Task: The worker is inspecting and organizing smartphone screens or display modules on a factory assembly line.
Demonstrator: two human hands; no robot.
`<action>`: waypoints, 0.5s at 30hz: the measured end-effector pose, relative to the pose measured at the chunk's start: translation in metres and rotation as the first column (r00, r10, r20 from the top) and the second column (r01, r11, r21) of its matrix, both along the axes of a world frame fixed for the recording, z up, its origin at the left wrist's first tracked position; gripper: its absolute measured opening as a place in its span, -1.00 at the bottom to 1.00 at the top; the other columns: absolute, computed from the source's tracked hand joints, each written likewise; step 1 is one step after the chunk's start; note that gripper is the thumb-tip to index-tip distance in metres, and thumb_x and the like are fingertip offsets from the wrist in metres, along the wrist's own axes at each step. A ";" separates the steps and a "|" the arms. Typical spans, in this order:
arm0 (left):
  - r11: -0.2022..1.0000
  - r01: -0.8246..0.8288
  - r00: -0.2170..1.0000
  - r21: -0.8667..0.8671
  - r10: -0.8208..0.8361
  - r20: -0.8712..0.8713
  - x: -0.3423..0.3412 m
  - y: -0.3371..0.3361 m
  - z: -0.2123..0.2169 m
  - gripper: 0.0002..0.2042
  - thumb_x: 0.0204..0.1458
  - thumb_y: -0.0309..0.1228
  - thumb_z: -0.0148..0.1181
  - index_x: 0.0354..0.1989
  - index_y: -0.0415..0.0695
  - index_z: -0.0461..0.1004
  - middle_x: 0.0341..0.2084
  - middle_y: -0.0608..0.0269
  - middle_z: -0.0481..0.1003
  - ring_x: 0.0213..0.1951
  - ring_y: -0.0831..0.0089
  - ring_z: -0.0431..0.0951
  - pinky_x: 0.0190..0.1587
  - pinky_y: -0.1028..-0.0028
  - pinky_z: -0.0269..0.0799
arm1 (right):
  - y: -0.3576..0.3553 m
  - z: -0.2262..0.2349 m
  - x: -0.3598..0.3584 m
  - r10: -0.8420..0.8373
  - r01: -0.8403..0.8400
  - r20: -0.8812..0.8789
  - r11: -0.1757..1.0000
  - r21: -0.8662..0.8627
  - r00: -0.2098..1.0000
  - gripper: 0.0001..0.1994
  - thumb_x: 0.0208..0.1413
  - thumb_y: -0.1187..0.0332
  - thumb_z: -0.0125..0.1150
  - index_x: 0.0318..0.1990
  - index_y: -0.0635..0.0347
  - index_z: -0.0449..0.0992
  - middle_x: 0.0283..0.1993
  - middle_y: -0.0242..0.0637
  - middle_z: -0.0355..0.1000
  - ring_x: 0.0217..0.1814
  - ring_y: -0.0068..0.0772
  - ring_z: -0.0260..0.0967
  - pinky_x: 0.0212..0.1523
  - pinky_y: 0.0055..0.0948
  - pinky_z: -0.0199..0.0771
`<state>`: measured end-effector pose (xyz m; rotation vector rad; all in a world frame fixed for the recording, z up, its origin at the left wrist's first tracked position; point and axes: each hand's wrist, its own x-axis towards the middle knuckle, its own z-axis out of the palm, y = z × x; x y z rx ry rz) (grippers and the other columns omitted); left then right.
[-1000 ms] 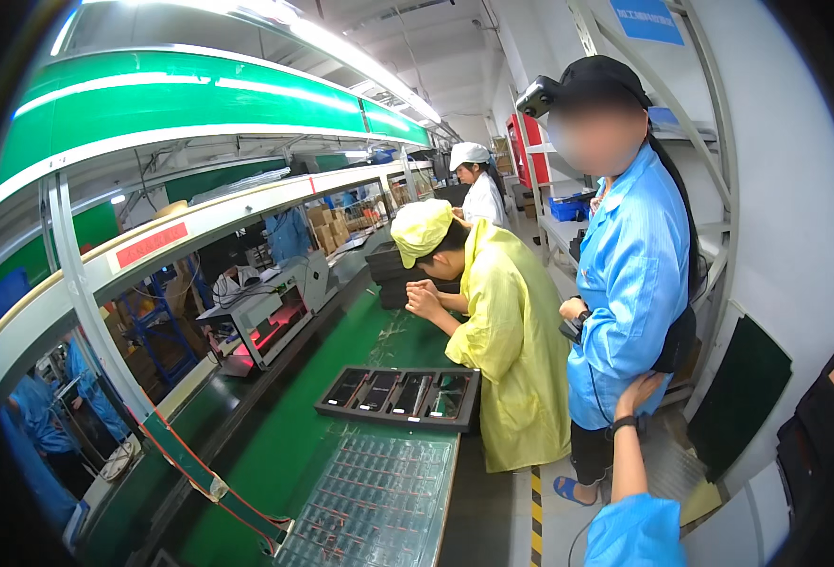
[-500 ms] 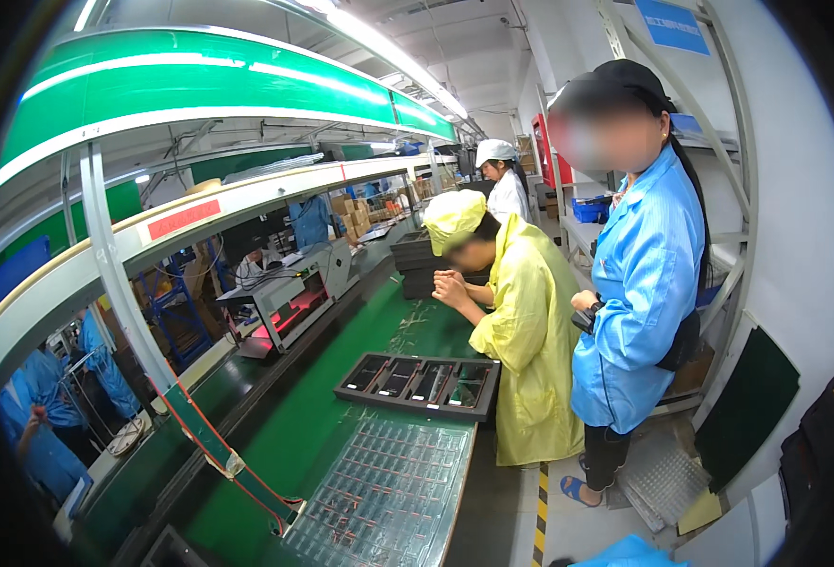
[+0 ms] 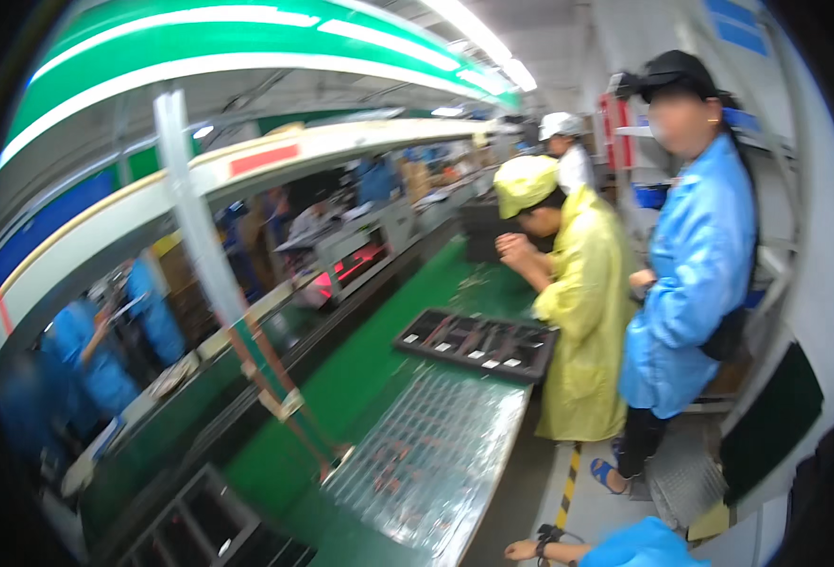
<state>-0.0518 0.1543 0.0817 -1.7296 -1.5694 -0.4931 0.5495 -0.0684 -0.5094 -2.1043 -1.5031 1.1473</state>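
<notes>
Fisheye view of a brightly lit interior: overhead tubes [image 3: 480,34] burn out to white and streak the green panel [image 3: 247,42] with reflections, glare pales the clear tray [image 3: 426,449], motion blur softens detail, and straight edges bow toward a dark rim.

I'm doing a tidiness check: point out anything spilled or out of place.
Thin pale scraps lie loose on the green bench, beyond the farther black tray. They look odd because they sit outside any tray; blur hides what they are.
</notes>
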 end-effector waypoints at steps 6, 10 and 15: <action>0.957 0.286 0.918 -0.040 -0.262 0.298 -0.020 0.022 -0.016 -0.57 -0.40 -0.49 0.42 -0.21 -0.15 0.53 -0.24 0.14 0.49 -0.09 0.03 0.44 -0.01 0.12 0.27 | -0.028 0.190 0.020 0.142 -0.238 -0.419 0.953 -0.188 0.897 -0.28 0.32 -0.17 -0.01 0.33 0.33 0.30 0.35 -0.05 0.31 0.38 -0.22 0.25 0.39 -0.32 0.20; 0.995 0.090 0.961 0.032 -0.095 0.261 0.025 -0.023 -0.018 -0.61 -0.40 -0.61 0.17 -0.25 -0.08 0.52 -0.27 0.20 0.48 -0.03 0.08 0.38 0.03 0.12 0.18 | 0.002 0.377 -0.020 0.382 -0.595 -0.656 0.793 -0.129 0.651 -0.41 0.39 0.06 0.04 0.39 0.27 0.21 0.42 -0.14 0.23 0.45 -0.28 0.16 0.42 -0.34 0.12; 0.985 0.008 0.970 0.172 -0.049 0.236 0.039 -0.144 -0.076 -0.60 -0.33 -0.56 0.10 -0.19 -0.07 0.53 -0.23 0.25 0.48 -0.04 0.09 0.36 0.04 0.13 0.14 | 0.046 0.529 -0.111 0.403 -0.377 -0.766 0.898 0.227 0.500 -0.47 0.41 0.16 0.00 0.40 0.26 0.16 0.38 -0.06 0.23 0.35 -0.17 0.30 0.35 -0.17 0.28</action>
